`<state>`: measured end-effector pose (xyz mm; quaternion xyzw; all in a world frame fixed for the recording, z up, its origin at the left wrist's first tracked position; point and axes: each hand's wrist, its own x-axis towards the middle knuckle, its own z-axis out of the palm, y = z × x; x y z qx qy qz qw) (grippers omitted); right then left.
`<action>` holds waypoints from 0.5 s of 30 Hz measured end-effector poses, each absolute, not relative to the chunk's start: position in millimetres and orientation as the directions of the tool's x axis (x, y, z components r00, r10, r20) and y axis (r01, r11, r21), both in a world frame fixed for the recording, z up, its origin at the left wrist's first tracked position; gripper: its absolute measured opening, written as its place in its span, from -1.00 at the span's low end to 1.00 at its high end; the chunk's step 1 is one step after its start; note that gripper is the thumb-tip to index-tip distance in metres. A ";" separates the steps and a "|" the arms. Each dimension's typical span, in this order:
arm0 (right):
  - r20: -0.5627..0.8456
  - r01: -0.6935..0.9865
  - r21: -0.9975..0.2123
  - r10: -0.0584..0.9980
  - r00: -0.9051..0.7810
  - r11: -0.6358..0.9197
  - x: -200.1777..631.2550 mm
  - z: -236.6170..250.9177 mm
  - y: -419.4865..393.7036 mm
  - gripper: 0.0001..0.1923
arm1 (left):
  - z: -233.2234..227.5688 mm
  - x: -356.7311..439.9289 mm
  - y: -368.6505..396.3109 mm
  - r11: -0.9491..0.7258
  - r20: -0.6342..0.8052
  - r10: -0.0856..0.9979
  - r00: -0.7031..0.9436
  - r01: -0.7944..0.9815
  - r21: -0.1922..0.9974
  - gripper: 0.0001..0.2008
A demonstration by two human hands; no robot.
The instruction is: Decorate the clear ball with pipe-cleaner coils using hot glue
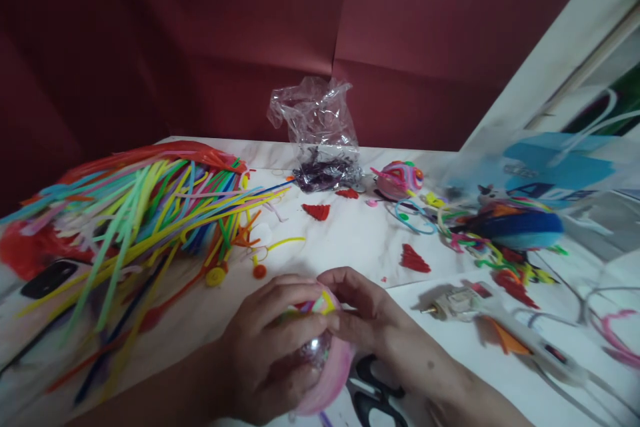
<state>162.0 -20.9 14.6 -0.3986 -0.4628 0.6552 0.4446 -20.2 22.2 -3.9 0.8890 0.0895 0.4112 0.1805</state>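
A round ball (336, 373) with a pink band and a shiny clear part is between my hands, low in the middle. My left hand (275, 340) wraps its near side, fingers bent over it. At its top, my right hand (367, 313) curls thumb and fingers against a yellow strip (327, 302) and other coloured pieces. My fingers partly cover these pieces, so what exactly the right fingertips pinch is unclear. Black-handled scissors (377, 380) lie just right of the ball, partly under my right wrist.
Left lies a big heap of coloured pipe cleaners (145, 207), with a phone (55, 278) beside it. A clear plastic bag (323, 127) stands at the back. A glue gun (505, 327), a decorated pink ball (400, 179), a blue ball (525, 227) and red pieces (415, 259) are rightward.
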 end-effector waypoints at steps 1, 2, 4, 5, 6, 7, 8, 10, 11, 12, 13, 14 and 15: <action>-0.120 -0.217 -0.958 0.951 -0.284 -0.186 161.5 15.5 -21.0 -0.51 | -5.3 -20.7 22.3 -0.925 0.706 0.303 0.640 0.020 0.379 -0.58; -0.131 -0.219 -0.956 0.950 -0.282 -0.197 161.1 16.3 -21.3 -0.53 | -6.5 -21.3 22.4 -0.930 0.711 0.298 0.637 0.027 0.366 -0.58; -0.149 -0.225 -0.950 0.949 -0.279 -0.215 160.1 16.9 -22.3 -0.55 | -8.1 -22.4 22.7 -0.937 0.702 0.282 0.654 0.030 0.348 -0.56; -0.154 -0.228 -0.948 0.949 -0.276 -0.221 159.3 16.6 -22.8 -0.55 | -8.7 -22.8 23.0 -0.938 0.697 0.277 0.662 0.030 0.345 -0.55; -0.156 -0.230 -0.948 0.950 -0.270 -0.221 158.3 15.7 -23.1 -0.54 | -9.1 -23.0 23.3 -0.938 0.697 0.275 0.662 0.026 0.345 -0.54; -0.155 -0.229 -0.949 0.952 -0.264 -0.218 157.0 14.3 -23.4 -0.54 | -9.4 -23.1 23.7 -0.937 0.704 0.274 0.655 0.019 0.348 -0.54; -0.150 -0.228 -0.950 0.954 -0.258 -0.211 155.8 12.6 -23.5 -0.54 | -9.7 -23.0 24.1 -0.935 0.713 0.277 0.644 0.011 0.354 -0.54; -0.128 -0.230 -0.955 0.959 -0.253 -0.189 154.8 8.5 -23.8 -0.51 | -9.9 -23.0 24.8 -0.929 0.729 0.293 0.619 0.004 0.370 -0.56; -0.116 -0.239 -0.954 0.959 -0.258 -0.179 155.9 6.6 -24.2 -0.48 | -9.8 -23.3 25.0 -0.927 0.729 0.296 0.618 0.002 0.375 -0.57; -0.106 -0.239 -0.956 0.960 -0.260 -0.170 158.6 4.9 -24.9 -0.45 | -9.6 -23.7 25.1 -0.927 0.726 0.298 0.619 0.006 0.376 -0.57; -0.101 -0.216 -0.964 0.963 -0.250 -0.157 162.9 3.6 -25.9 -0.41 | -9.3 -24.3 25.2 -0.928 0.719 0.299 0.627 0.015 0.372 -0.57; -0.101 -0.184 -0.972 0.967 -0.234 -0.146 168.8 2.8 -27.4 -0.39 | -8.9 -25.0 25.0 -0.932 0.711 0.293 0.639 0.023 0.362 -0.57; -0.105 -0.091 -0.988 0.976 -0.191 -0.124 175.8 2.3 -29.3 -0.39 | -8.5 -25.7 24.8 -0.936 0.704 0.285 0.650 0.032 0.350 -0.55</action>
